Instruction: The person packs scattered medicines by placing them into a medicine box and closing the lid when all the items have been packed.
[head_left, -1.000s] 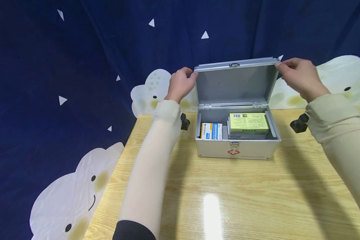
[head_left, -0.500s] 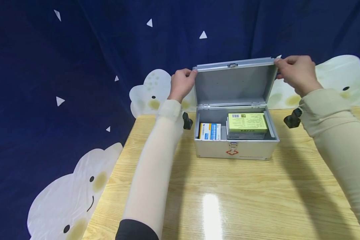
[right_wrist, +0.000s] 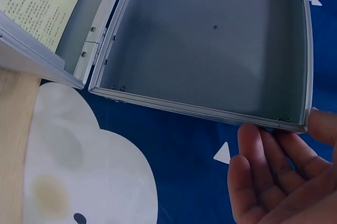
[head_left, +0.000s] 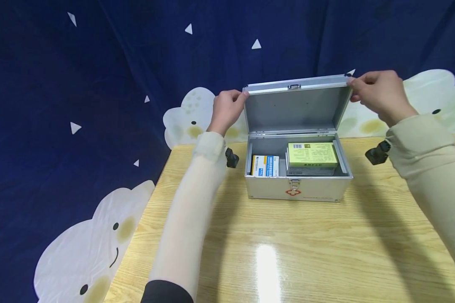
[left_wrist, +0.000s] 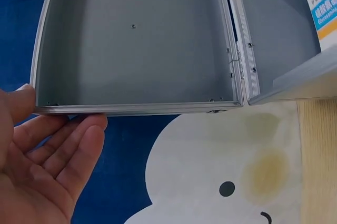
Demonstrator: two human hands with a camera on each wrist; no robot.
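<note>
A silver first-aid box [head_left: 273, 187] with a red cross on its front stands on the table, its lid [head_left: 295, 109] raised on the rear hinges. My left hand [head_left: 227, 110] pinches the lid's front left corner. In the left wrist view the thumb [left_wrist: 21, 100] is at the rim and the fingers lie along the outer side. At the opposite corner my right hand [head_left: 383, 94] pinches the lid likewise, its fingertips [right_wrist: 250, 134] against the outer side. Inside the box sit a white, blue and orange medicine box [head_left: 265, 166] at left and a yellow-green box [head_left: 312, 154] at right.
The wooden table [head_left: 288, 235] reaches toward me in front of the box. Behind it hangs a dark blue curtain [head_left: 136, 63] with white triangles and cloud shapes. Black camera mounts [head_left: 377, 152] hang beneath both wrists.
The lid's front edge has tipped slightly forward and down, with both hands still at its corners. The box and its contents have stayed in place.
</note>
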